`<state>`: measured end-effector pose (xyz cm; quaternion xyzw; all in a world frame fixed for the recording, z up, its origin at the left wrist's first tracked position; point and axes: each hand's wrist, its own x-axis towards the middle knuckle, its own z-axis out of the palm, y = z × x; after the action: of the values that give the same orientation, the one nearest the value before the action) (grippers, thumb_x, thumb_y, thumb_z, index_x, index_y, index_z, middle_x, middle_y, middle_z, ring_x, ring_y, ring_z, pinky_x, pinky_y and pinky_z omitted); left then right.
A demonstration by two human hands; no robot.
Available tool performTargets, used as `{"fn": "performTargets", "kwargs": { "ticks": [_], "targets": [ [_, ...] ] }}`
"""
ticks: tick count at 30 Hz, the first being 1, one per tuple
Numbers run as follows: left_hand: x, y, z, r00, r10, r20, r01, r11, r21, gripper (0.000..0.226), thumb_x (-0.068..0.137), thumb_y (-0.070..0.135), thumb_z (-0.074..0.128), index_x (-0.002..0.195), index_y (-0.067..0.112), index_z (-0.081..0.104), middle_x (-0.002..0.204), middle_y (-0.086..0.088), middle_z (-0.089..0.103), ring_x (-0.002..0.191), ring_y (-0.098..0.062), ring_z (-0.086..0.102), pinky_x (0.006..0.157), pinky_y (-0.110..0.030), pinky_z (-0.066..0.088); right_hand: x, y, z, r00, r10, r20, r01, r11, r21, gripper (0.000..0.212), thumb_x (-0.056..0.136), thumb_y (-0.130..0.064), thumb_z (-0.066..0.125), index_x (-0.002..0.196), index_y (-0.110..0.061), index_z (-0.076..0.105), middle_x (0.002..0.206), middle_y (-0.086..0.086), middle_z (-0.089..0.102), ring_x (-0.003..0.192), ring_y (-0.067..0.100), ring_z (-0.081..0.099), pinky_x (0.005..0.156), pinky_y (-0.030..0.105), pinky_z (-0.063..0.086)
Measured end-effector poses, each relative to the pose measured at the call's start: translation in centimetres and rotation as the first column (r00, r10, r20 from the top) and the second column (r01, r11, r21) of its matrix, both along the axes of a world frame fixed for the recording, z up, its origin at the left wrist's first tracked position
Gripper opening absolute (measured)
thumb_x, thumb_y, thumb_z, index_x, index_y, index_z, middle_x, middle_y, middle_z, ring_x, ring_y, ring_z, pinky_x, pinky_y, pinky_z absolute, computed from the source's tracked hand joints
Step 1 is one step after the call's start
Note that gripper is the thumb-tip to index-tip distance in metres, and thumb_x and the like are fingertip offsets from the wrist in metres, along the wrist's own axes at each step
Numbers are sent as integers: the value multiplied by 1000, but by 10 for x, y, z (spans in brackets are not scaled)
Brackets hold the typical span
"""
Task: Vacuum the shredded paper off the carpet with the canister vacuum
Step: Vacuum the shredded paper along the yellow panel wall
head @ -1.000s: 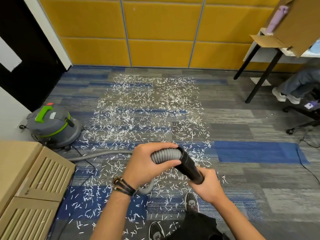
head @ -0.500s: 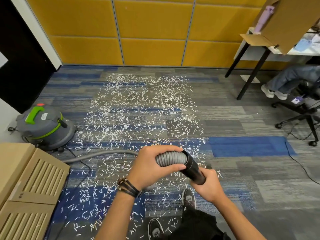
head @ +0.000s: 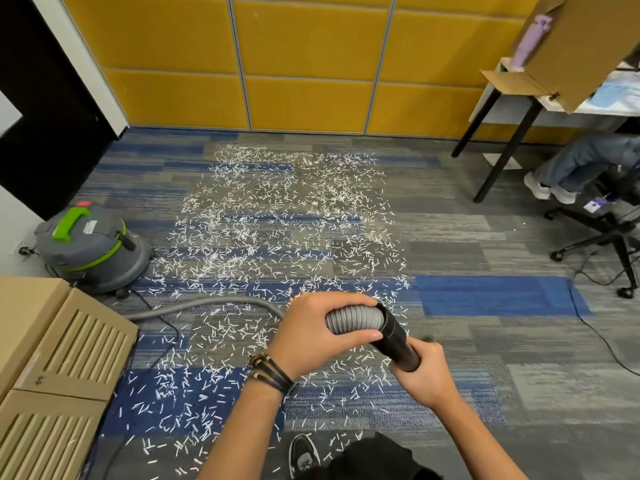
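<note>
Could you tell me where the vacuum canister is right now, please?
In the head view, the vacuum canister stands on the carpet at far left, just beyond the cardboard boxes, at the left edge of the shredded paper.

Yellow wall panels (head: 311, 46), slotted cardboard boxes (head: 69, 358) at left, black-legged table (head: 505, 154), open carton (head: 588, 39) on it, office chair base (head: 588, 221)

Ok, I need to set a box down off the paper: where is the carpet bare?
Bare: the right side, between the shreds and the chair, though a cable crosses it; also the strip along the wall. Crowded: the middle down to the shoe, and the left, with vacuum, hose and boxes.
</note>
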<state>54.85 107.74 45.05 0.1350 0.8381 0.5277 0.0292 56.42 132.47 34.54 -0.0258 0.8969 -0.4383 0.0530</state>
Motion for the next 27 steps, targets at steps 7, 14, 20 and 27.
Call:
{"fn": "performTargets", "kwargs": {
  "ticks": [7, 14, 20, 27],
  "targets": [
    [9, 15, 20, 998, 7, -63, -6, 1000, 23, 45, 72, 55, 85, 114, 39, 78, 103, 32, 74, 97, 5, 71, 87, -11, 51, 23, 7, 12, 1000, -14, -11, 13, 997, -79, 42, 66, 1, 75, 56, -32, 51, 47, -12, 46, 43, 7, 38, 46, 15, 30],
    [30, 32, 37, 981, 74, -178, -69, 997, 31, 45, 74, 47, 92, 116, 36, 79, 104, 25, 76, 96, 1, 73, 88, -16, 54, 26, 17, 30, 996, 17, -82, -28, 990, -136, 14, 62, -13, 69, 61, -23, 58, 48, -13, 47, 43, 8, 40, 46, 14, 30],
    [47, 51, 41, 979, 123, -162, -123, 992, 11, 47, 74, 51, 88, 116, 34, 79, 108, 26, 76, 100, 0, 73, 91, -22, 57, 22, 33, 40, 994, 67, -84, -77, 988, -135, 27, 63, -13, 68, 59, -36, 53, 49, -15, 52, 43, 7, 44, 46, 12, 31],
    [67, 63, 42, 984, 98, -152, -98, 995, 8, 45, 73, 41, 91, 115, 25, 80, 108, 15, 79, 102, -8, 75, 93, -26, 58, 51, 45, 32, 993, 111, -49, -118, 978, -174, 29, 64, -13, 70, 62, -40, 58, 49, -13, 51, 43, 7, 41, 46, 14, 31]
  ]
}}
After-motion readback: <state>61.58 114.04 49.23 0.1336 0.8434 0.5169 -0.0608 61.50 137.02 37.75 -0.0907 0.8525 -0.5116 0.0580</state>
